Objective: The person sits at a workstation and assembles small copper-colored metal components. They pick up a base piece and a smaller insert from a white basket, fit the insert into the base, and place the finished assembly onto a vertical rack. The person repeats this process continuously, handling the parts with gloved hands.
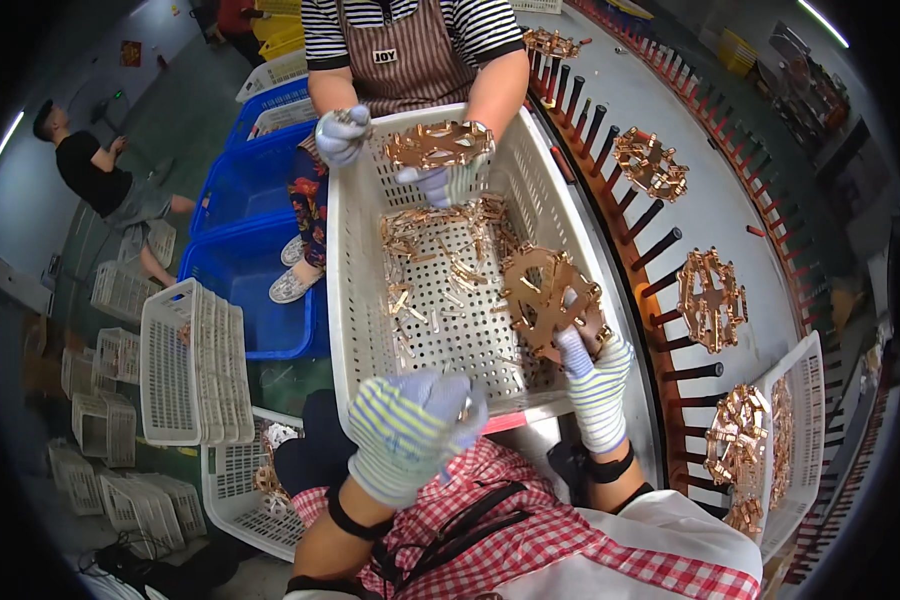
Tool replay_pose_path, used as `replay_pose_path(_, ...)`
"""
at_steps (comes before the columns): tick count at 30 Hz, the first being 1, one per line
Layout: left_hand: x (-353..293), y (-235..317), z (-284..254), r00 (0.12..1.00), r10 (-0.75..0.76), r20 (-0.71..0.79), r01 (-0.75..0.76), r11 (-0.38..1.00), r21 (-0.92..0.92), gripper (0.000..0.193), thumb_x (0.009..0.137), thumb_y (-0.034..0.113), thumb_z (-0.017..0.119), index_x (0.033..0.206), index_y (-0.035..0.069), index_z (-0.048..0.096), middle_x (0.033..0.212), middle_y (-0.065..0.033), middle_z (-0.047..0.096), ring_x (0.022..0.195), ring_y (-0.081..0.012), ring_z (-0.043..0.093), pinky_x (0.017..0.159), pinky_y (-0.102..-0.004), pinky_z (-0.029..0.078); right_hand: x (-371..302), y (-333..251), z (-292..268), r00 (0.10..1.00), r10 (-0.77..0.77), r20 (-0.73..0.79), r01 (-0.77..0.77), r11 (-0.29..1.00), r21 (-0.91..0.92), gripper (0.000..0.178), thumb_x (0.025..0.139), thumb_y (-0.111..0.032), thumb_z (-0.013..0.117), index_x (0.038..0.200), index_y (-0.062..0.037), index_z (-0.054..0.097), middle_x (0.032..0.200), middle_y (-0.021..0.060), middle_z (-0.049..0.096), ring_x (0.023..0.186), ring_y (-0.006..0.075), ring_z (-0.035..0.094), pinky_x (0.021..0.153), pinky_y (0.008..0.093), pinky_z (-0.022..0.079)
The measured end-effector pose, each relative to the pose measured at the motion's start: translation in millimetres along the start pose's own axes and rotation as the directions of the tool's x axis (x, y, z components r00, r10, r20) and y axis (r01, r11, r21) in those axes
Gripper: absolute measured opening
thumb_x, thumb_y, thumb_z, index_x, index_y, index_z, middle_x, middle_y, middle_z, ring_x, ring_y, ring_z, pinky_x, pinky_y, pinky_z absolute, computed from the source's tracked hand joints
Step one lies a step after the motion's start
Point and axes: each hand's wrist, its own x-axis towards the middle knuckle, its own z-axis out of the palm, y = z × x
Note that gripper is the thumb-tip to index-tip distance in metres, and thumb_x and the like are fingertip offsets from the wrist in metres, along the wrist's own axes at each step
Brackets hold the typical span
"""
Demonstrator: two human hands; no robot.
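My right hand (599,392), in a striped knit glove, grips the near edge of a round copper-coloured metal plate (545,305) with cut-outs and small clips around its rim. It holds the plate tilted over the right side of a white perforated basket (355,345). My left hand (410,430), gloved alike, is closed and slightly blurred by the basket's near left corner. A small shiny bit shows at its fingertips, too unclear to name. Loose copper-coloured metal strips (460,265) lie in the basket. Across it, a co-worker's gloved hands (440,185) hold a similar plate (438,145).
On the right, a rack of black-handled rods (660,220) borders a grey table carrying more clipped plates (710,300). A white basket (795,450) of parts stands there. Blue bins (245,270) and stacked white baskets (195,365) stand left. Another person (95,165) is farther back.
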Motion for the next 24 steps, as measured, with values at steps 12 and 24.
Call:
replay_pose_path(12,-27.4,26.6,-48.8,0.852,-0.291,0.436,0.523,0.519,-0.676,0.019,0.083,0.021,0.071,0.088,0.003,0.067,0.056,-0.0018,0.056,0.051,-0.004,0.05,0.047,-0.0242,0.04,-90.5,-24.5,-21.8,0.82,-0.359,0.446,0.513,0.807,-0.292,0.039,0.076,-0.007,0.068,0.115,-0.0081,0.067,0.079,0.0091,0.067,0.068,0.0273,0.062,0.062,0.0367,0.05)
replay_pose_path(24,-111.5,56.7,-73.7,0.967,-0.138,0.213,0.218,0.883,-0.416,0.035,0.084,0.03,0.068,0.104,0.002,0.063,0.076,-0.0121,0.066,0.066,-0.0266,0.064,0.061,-0.0352,0.051,-167.3,-14.5,-50.4,0.913,-0.293,0.283,0.379,0.866,-0.327,0.032,0.086,-0.018,0.065,0.116,-0.0038,0.065,0.072,0.0118,0.064,0.064,0.0284,0.062,0.061,0.0372,0.05)
